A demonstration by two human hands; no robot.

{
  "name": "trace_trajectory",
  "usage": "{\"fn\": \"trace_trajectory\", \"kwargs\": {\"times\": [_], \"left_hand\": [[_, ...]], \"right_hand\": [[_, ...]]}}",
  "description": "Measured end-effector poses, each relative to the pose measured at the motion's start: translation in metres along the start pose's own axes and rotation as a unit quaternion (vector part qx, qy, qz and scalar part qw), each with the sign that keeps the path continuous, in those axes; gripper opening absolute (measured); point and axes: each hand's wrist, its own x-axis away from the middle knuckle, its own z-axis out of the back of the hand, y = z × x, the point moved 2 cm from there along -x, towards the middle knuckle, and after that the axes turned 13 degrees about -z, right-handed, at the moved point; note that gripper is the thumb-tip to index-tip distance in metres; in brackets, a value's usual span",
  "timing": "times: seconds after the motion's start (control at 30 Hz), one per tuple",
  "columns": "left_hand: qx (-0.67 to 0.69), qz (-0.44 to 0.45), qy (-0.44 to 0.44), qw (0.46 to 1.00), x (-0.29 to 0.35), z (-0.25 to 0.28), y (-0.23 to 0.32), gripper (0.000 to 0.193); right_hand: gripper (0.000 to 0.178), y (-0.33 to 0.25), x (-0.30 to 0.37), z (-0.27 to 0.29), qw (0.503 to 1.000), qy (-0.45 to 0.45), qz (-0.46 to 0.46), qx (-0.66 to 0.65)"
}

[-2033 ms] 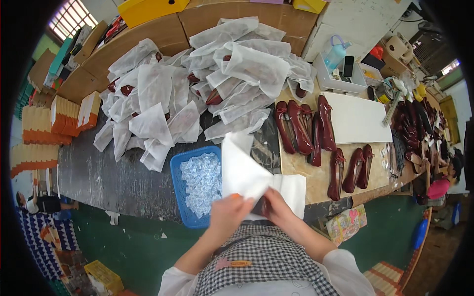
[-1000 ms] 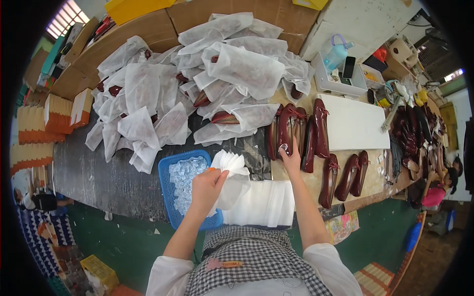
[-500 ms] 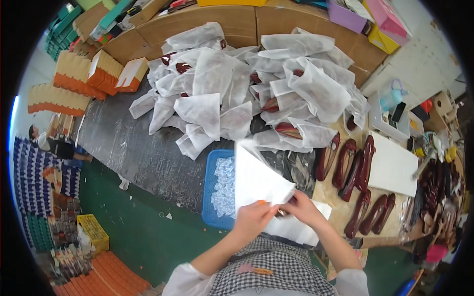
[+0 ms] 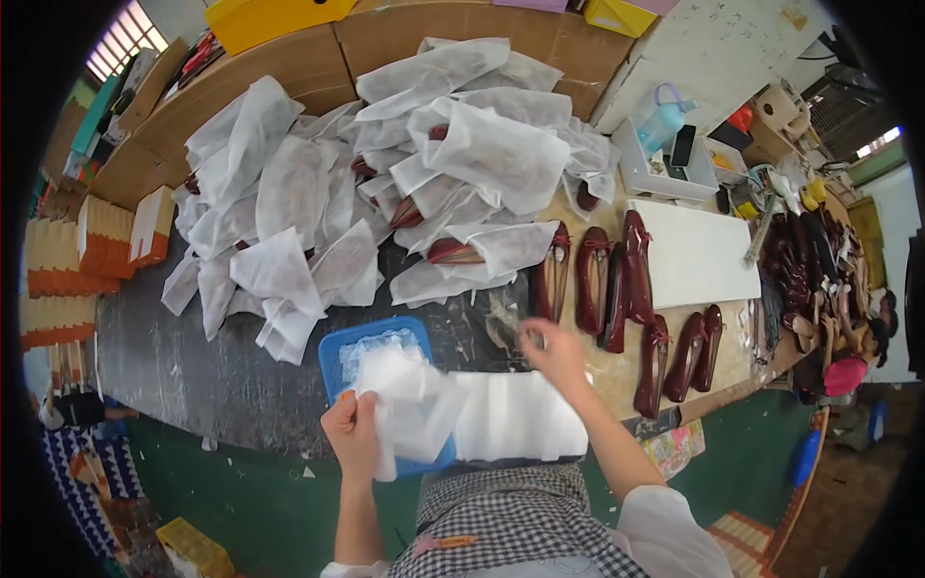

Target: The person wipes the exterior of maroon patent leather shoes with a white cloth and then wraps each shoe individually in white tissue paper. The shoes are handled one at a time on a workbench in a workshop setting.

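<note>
My left hand (image 4: 353,426) is closed on a thin white cloth-like bag (image 4: 409,409), which hangs crumpled beside it and partly covers a blue basket (image 4: 330,358). Small clear packets (image 4: 364,352) show inside that basket. My right hand (image 4: 556,354) is raised with nothing seen in it, thumb and forefinger apart and the other fingers bent. It is just short of the dark red ballet flats (image 4: 549,275) on the table. Between my arms, against the table's near edge, lies a flat stack of white bags (image 4: 520,416).
A heap of white bags with dark red shoes inside (image 4: 299,193) fills the back of the table (image 4: 145,356). More dark red flats (image 4: 651,371) stand at right by a white board (image 4: 699,255). Behind are a white bin (image 4: 665,173) and a blue bottle (image 4: 663,120). Orange-and-cream boxes (image 4: 104,236) line the left.
My view has swung to the right. Both hands were together on the white bag above the stack; now my left hand has carried it leftward over the basket, and my right has let go and moved toward the flats.
</note>
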Motion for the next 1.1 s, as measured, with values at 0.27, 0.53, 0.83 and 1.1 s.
{"fn": "trace_trajectory", "kwargs": {"times": [0.27,0.53,0.83,1.1], "left_hand": [[-0.197,-0.091,-0.208,0.954,-0.026,-0.061,-0.003,0.031],[-0.163,-0.141,-0.228,0.949,-0.003,-0.082,-0.022,0.03],[-0.128,-0.029,0.085,0.988,-0.015,0.04,0.066,0.033],[-0.038,-0.009,-0.039,0.999,0.007,-0.022,0.006,0.032]], "right_hand": [[0.056,0.103,-0.034,0.029,0.958,0.044,-0.145,-0.243],[0.048,-0.038,0.114,0.107,0.949,-0.294,0.095,0.062],[0.022,-0.182,0.047,-0.078,0.878,-0.341,0.143,-0.303],[0.014,-0.025,0.02,-0.024,0.98,-0.125,0.035,-0.149]]}}
